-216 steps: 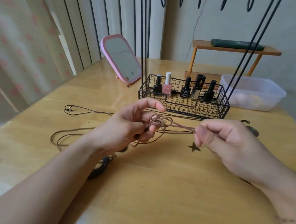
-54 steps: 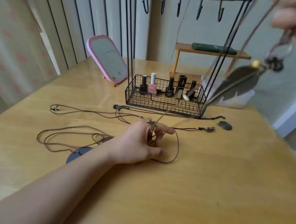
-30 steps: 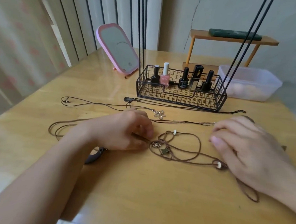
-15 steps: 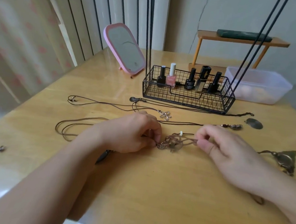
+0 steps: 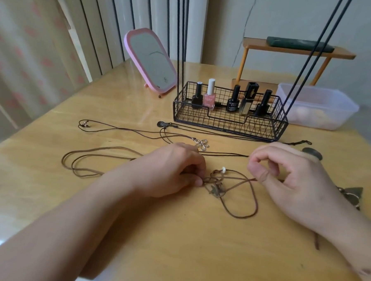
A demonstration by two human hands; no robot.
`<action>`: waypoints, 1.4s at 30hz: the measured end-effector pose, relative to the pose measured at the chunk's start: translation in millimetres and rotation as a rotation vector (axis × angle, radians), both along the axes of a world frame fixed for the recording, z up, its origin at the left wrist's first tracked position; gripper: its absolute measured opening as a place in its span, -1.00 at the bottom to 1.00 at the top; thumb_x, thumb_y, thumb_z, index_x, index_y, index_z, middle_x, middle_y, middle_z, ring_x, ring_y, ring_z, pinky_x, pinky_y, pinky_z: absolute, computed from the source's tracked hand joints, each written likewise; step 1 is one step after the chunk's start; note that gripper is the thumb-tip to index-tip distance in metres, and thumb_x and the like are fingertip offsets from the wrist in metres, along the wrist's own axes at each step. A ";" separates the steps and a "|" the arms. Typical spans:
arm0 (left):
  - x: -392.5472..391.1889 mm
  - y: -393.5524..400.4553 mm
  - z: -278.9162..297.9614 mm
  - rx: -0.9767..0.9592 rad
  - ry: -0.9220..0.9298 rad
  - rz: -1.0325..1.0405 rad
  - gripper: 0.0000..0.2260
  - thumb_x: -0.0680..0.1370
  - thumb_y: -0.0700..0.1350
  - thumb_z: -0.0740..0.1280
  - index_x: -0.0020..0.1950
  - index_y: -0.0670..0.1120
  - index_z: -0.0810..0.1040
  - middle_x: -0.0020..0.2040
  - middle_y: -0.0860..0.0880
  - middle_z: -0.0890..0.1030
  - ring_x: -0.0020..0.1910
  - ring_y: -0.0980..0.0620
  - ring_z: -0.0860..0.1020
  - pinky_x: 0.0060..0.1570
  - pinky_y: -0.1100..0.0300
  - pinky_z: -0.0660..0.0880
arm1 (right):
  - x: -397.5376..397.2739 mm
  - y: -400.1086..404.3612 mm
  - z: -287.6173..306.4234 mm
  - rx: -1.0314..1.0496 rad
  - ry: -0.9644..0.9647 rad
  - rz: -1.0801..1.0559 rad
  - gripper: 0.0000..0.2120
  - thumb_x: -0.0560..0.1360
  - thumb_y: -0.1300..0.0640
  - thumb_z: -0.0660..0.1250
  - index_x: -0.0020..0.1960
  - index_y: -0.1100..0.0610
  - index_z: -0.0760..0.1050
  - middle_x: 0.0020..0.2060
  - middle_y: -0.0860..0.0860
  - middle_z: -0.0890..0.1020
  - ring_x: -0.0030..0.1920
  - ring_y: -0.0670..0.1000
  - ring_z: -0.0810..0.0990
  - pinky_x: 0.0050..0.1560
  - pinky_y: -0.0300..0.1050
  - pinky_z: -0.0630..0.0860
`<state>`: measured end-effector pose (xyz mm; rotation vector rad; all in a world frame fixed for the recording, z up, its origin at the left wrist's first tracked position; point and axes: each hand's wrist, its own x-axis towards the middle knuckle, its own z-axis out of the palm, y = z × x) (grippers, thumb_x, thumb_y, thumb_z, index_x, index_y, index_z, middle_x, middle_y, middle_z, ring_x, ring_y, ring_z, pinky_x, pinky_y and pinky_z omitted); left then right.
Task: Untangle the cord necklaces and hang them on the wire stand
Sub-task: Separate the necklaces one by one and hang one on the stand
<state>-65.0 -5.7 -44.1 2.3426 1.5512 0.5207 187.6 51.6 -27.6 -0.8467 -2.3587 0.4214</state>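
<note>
Five bottles [image 5: 233, 98] in wire basket [image 5: 228, 123]

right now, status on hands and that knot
Left hand pinching the knot. Right hand pinching brown cord. Knot unresolved. Flower-pendant necklace lying close behind.

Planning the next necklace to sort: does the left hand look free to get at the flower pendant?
Probably yes. The flower pendant lies uncovered on the table just beyond the left hand, but that hand now pinches the knotted brown cord and would have to let go.
</note>
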 end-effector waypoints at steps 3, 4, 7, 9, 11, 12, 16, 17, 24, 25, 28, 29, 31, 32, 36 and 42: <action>-1.4 -2.4 1.1 0.027 0.038 -0.036 -0.91 0.55 -0.20 0.41 -0.04 -0.02 0.57 -0.16 0.21 0.40 -0.15 0.21 0.32 -0.07 0.54 0.26 | 5.5 1.4 3.9 0.086 -0.208 -0.087 -0.44 0.49 -0.49 -0.07 -0.15 -0.16 0.56 -0.41 -0.26 0.52 -0.35 -0.15 0.48 -0.39 -0.09 0.43; -2.4 -3.1 1.8 0.024 0.032 -0.030 -0.88 0.55 -0.24 0.39 -0.04 -0.02 0.55 -0.16 0.20 0.42 -0.14 0.21 0.33 -0.07 0.53 0.27 | 7.3 1.7 4.0 0.105 -0.267 -0.114 -0.37 0.45 -0.54 -0.13 -0.19 -0.16 0.56 -0.50 -0.24 0.48 -0.40 -0.17 0.46 -0.39 -0.12 0.41; -6.9 -4.4 5.6 -0.034 -0.010 0.049 -0.69 0.56 -0.32 0.32 -0.10 0.12 0.42 -0.19 0.21 0.51 -0.20 0.25 0.46 -0.16 0.46 0.33 | 14.0 4.1 5.1 0.064 -0.280 -0.104 -0.34 0.38 -0.62 -0.11 -0.27 -0.18 0.54 -0.58 -0.15 0.50 -0.43 -0.14 0.52 -0.37 -0.12 0.47; -9.6 -5.4 8.1 -0.073 -0.026 0.087 -0.63 0.55 -0.36 0.27 -0.12 0.15 0.38 -0.21 0.20 0.54 -0.20 0.30 0.49 -0.21 0.44 0.34 | 16.7 6.5 6.9 0.001 -0.192 -0.086 -0.51 0.40 -0.56 0.10 -0.25 -0.22 0.58 -0.48 -0.18 0.59 -0.35 -0.15 0.59 -0.31 -0.13 0.55; -11.4 -7.0 11.4 -0.088 -0.041 0.100 -0.63 0.54 -0.39 0.23 -0.08 0.13 0.39 -0.21 0.17 0.53 -0.20 0.27 0.49 -0.21 0.43 0.36 | 17.2 6.6 11.7 -0.114 -0.023 -0.075 -0.77 0.44 -0.34 0.33 -0.20 -0.23 0.60 -0.46 -0.18 0.61 -0.37 -0.18 0.58 -0.31 -0.37 0.47; -12.4 -7.9 13.4 -0.093 -0.049 0.104 -0.64 0.55 -0.38 0.23 -0.07 0.13 0.39 -0.21 0.17 0.51 -0.20 0.24 0.47 -0.20 0.41 0.37 | 17.1 5.5 15.1 -0.165 0.054 -0.065 -0.81 0.43 -0.29 0.36 -0.20 -0.20 0.61 -0.47 -0.15 0.60 -0.41 -0.17 0.55 -0.36 -0.44 0.39; -17.6 -8.0 17.7 -0.081 -0.081 0.138 -0.74 0.61 -0.28 0.26 -0.07 0.11 0.43 -0.22 0.21 0.52 -0.20 0.19 0.45 -0.20 0.38 0.37 | 19.9 4.6 16.9 -0.168 0.153 -0.052 -0.71 0.50 -0.03 0.47 -0.37 0.03 0.59 -0.55 -0.09 0.48 -0.53 -0.15 0.36 -0.47 -0.44 0.23; -18.4 -8.1 18.6 -0.074 -0.089 0.151 -0.76 0.62 -0.27 0.27 -0.05 0.10 0.45 -0.22 0.26 0.52 -0.20 0.22 0.46 -0.21 0.41 0.36 | 20.6 4.5 16.6 -0.172 0.172 -0.074 -0.72 0.48 0.07 0.47 -0.41 0.04 0.59 -0.58 -0.11 0.44 -0.55 -0.16 0.34 -0.48 -0.45 0.21; -31.4 -9.1 23.2 0.012 0.058 0.331 -0.83 0.64 -0.20 0.25 0.00 0.08 0.51 -0.20 0.16 0.51 -0.27 0.28 0.46 -0.31 0.39 0.35 | 28.4 7.0 16.9 -0.223 0.202 -0.171 -0.83 0.50 0.26 0.43 -0.27 0.20 0.66 -0.67 -0.20 0.42 -0.58 -0.23 0.42 -0.50 -0.47 0.26; -34.1 -9.2 24.2 0.011 0.081 0.375 -0.81 0.63 -0.20 0.23 0.01 0.09 0.53 -0.23 0.15 0.50 -0.30 0.27 0.46 -0.35 0.38 0.33 | 29.4 8.5 16.4 -0.228 0.216 -0.182 -0.83 0.50 0.24 0.43 -0.27 0.17 0.67 -0.66 -0.20 0.43 -0.58 -0.21 0.41 -0.51 -0.46 0.25; -40.6 -9.5 27.2 0.033 0.112 0.530 -0.77 0.60 -0.24 0.20 -0.02 0.05 0.59 -0.31 0.16 0.45 -0.37 0.20 0.42 -0.42 0.37 0.27 | 31.4 12.8 13.1 -0.214 0.254 -0.214 -0.80 0.53 0.15 0.41 -0.27 0.08 0.66 -0.67 -0.16 0.40 -0.63 -0.13 0.26 -0.57 -0.41 0.15; -42.5 -9.2 27.8 0.039 0.119 0.585 -0.77 0.59 -0.23 0.20 -0.03 0.05 0.59 -0.31 0.14 0.45 -0.36 0.18 0.42 -0.40 0.33 0.28 | 32.4 15.0 12.0 -0.214 0.288 -0.220 -0.79 0.54 0.13 0.40 -0.26 0.09 0.65 -0.69 -0.15 0.37 -0.63 -0.12 0.22 -0.58 -0.40 0.12; -46.8 -7.9 27.6 0.035 0.126 0.681 -0.78 0.58 -0.20 0.20 -0.05 0.04 0.61 -0.30 0.08 0.49 -0.32 0.12 0.45 -0.36 0.19 0.34 | 35.3 18.3 11.6 -0.253 0.373 -0.192 -0.75 0.54 -0.01 0.38 -0.25 0.08 0.65 -0.69 -0.13 0.30 -0.61 -0.10 0.14 -0.57 -0.35 0.10; -49.2 -7.3 26.7 0.030 0.134 0.719 -0.79 0.58 -0.19 0.21 -0.07 0.02 0.62 -0.28 0.05 0.52 -0.30 0.08 0.48 -0.35 0.18 0.36 | 35.2 17.6 14.2 -0.275 0.408 -0.164 -0.70 0.51 -0.15 0.38 -0.22 0.06 0.65 -0.67 -0.11 0.27 -0.57 -0.06 0.11 -0.56 -0.28 0.09; -58.1 -6.1 22.5 0.003 0.206 0.891 -0.77 0.56 -0.16 0.19 -0.27 -0.02 0.53 -0.25 -0.09 0.57 -0.27 -0.10 0.51 -0.30 0.11 0.47 | 41.1 20.4 19.2 -0.449 0.717 0.013 -0.66 0.45 -0.29 0.32 -0.22 -0.03 0.53 -0.59 -0.17 0.25 -0.58 -0.07 0.12 -0.56 -0.31 0.09; -81.8 -14.5 25.3 -0.041 0.265 1.118 -0.76 0.56 -0.16 0.15 -0.31 -0.08 0.40 -0.28 -0.11 0.45 -0.20 -0.22 0.48 -0.17 0.06 0.45 | 45.1 31.6 14.9 -0.416 0.858 0.056 -0.72 0.55 -0.23 0.21 -0.15 -0.04 0.37 -0.57 -0.18 0.26 -0.61 -0.20 0.19 -0.60 -0.35 0.17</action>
